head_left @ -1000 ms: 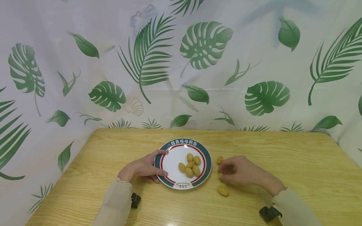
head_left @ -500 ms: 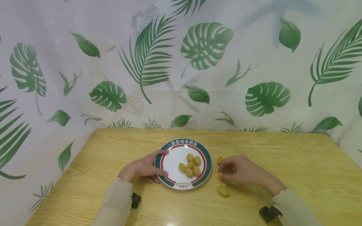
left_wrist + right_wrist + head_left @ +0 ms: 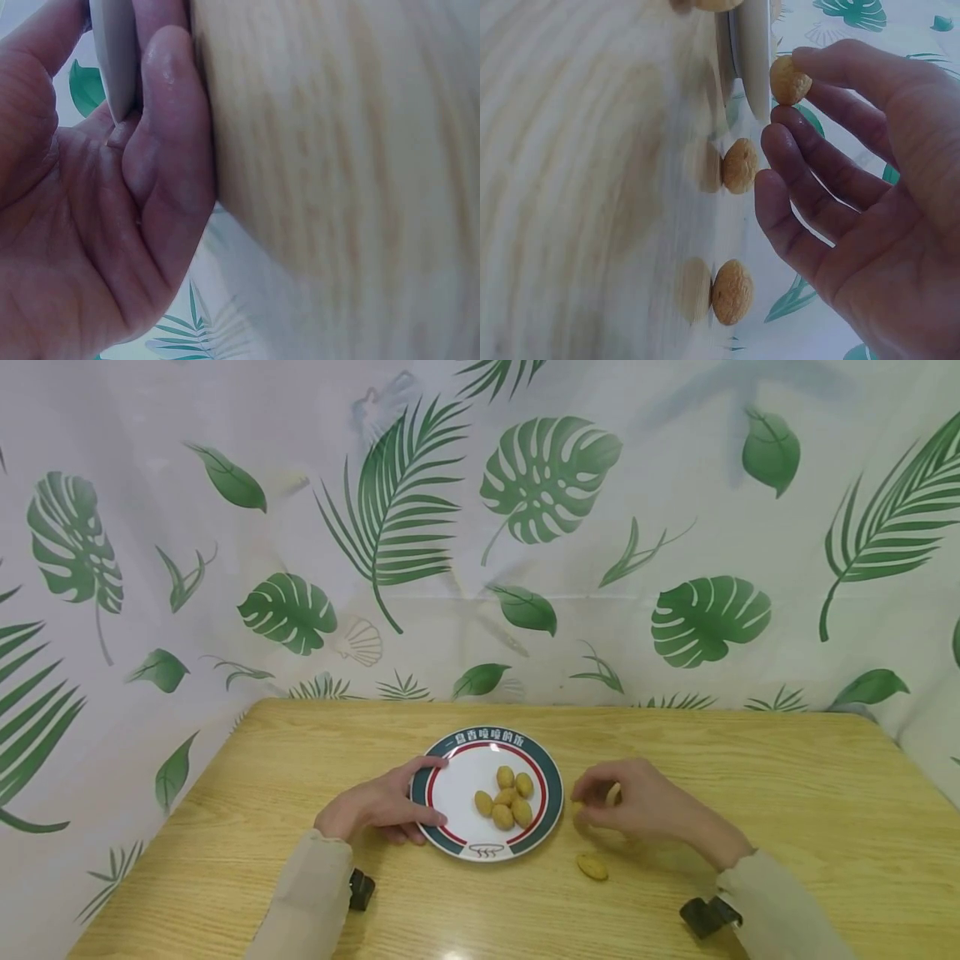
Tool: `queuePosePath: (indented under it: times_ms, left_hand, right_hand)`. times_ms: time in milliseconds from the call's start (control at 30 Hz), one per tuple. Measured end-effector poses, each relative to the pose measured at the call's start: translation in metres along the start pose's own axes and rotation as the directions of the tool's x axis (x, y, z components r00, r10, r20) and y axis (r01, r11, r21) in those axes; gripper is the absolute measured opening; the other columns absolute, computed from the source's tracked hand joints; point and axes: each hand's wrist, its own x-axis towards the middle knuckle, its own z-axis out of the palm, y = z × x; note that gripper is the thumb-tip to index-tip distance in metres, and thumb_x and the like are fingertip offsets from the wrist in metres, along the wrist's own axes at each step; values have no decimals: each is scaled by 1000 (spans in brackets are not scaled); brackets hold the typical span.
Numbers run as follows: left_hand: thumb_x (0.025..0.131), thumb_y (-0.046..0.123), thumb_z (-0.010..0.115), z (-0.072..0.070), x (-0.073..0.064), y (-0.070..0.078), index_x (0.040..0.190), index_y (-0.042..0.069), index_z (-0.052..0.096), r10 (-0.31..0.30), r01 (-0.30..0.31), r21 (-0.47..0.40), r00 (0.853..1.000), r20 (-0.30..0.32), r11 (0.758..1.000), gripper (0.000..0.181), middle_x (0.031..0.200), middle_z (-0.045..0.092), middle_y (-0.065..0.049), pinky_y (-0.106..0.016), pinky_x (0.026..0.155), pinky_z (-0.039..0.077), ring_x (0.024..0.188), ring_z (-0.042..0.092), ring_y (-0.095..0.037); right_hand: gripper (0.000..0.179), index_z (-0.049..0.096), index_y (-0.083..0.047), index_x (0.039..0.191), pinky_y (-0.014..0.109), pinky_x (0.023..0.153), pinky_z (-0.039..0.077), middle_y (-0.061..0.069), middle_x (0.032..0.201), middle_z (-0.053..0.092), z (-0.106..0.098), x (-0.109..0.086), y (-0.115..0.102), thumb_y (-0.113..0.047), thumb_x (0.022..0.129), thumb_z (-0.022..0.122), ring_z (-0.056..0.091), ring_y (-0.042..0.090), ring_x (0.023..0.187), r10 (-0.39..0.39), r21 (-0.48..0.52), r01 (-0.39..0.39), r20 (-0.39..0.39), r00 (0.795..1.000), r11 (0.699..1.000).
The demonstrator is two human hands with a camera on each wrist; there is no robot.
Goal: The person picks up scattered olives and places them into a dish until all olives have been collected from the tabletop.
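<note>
My left hand (image 3: 382,806) holds the round plate (image 3: 450,787) by its left rim, thumb and a finger over the top, other fingers low by the table. In the left wrist view the plate's edge (image 3: 116,60) lies between thumb and fingers. Several small oval yellow-brown nuts (image 3: 503,817) sit on the plate's right half. Just right of the plate, my right hand (image 3: 637,797) pinches a wrinkled nut (image 3: 790,80) between thumb and index finger, clear of the table. Its other fingers are loosely bent. Two more nuts stand on the table below them, the nearer being one (image 3: 740,166).
Another nut (image 3: 592,866) lies on the wooden table (image 3: 450,910), in front of the right hand. A leaf-printed curtain (image 3: 570,635) hangs behind the table and along its left side. Black wrist cameras (image 3: 705,917) sit at both sleeves.
My right hand has shifted slightly up and left toward the plate, with the pinched nut. The left hand and plate have stayed in place.
</note>
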Motion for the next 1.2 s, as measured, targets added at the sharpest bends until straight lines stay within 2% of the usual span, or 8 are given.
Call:
queuePosePath:
  times_ms: [267, 633, 1200]
  left_hand:
    - [88, 33, 82, -1, 0, 1, 155, 40, 35, -2, 2, 2, 1000, -3, 1000, 81, 77, 72, -8, -23, 56, 52, 60, 69, -14]
    - [89, 34, 81, -1, -1, 0, 155, 39, 35, 10, -10, 2, 1000, 2, 1000, 81, 75, 72, -7, -23, 56, 52, 59, 69, -14]
    - [89, 32, 82, -2, 0, -1, 155, 40, 35, 12, -12, -9, 1000, 9, 1000, 81, 75, 72, -8, -24, 56, 52, 58, 69, -14]
  right_hand:
    - [12, 75, -19, 99, 22, 66, 53, -11, 85, 68, 4, 10, -6, -17, 88, 80, 60, 3, 78, -2, -7, 2, -11, 1000, 1000]
    - [10, 75, -17, 98, 22, 70, 54, -9, 87, 71, 7, 24, -15, -21, 89, 79, 60, 4, 79, -43, -4, 43, -14, 999, 999]
    - [8, 75, -17, 99, 22, 73, 54, -9, 87, 70, 18, 36, -13, -20, 91, 77, 59, 4, 80, -10, -21, 10, 6, 1000, 1000]
